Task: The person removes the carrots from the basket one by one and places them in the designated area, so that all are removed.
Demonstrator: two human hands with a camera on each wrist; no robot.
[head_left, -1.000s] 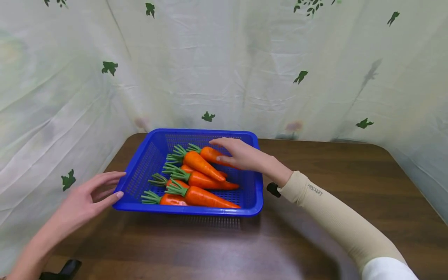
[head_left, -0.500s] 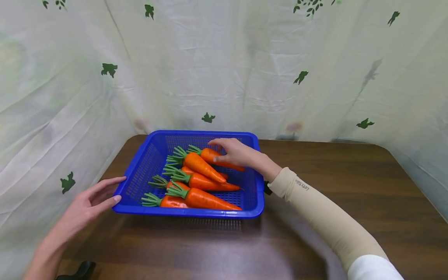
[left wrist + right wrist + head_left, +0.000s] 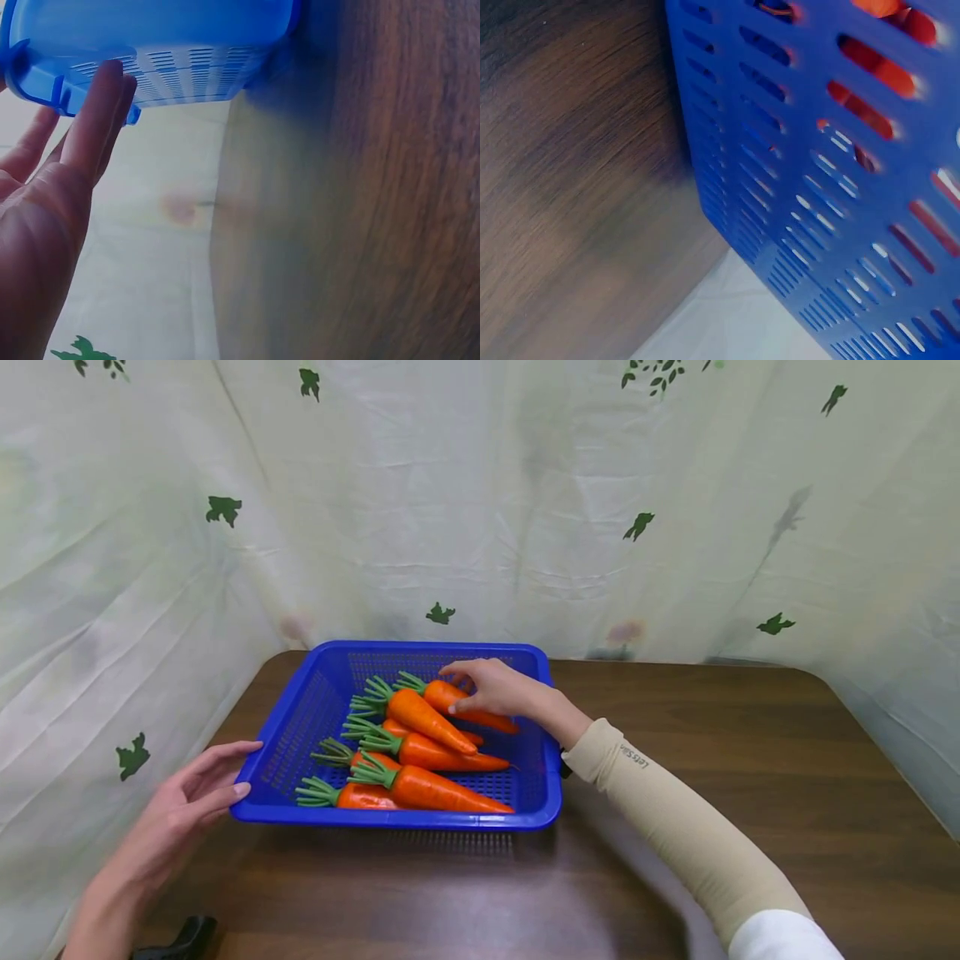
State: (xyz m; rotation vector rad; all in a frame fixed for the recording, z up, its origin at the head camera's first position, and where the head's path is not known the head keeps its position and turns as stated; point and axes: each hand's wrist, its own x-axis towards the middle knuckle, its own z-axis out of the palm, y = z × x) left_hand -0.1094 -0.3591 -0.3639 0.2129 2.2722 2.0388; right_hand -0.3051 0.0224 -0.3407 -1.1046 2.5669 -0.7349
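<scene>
While the fingers (image 3: 463,667) of the right hand (image 3: 498,687) are arching over the rear carrot (image 3: 442,695) in the basket (image 3: 450,821) at mid-frame, grip impossible to tell, the left hand (image 3: 180,803) is resting fairly straight fingers on the rim (image 3: 283,720) at frame left. A square pinch across the thick part would probably be serving best. The back rim is running close; the counter (image 3: 720,735) is stretching widest toward frame right.

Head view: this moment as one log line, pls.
blue basket: carrots inside | left hand: touching basket's rim | right hand: over rearmost carrot, contact unclear
</scene>
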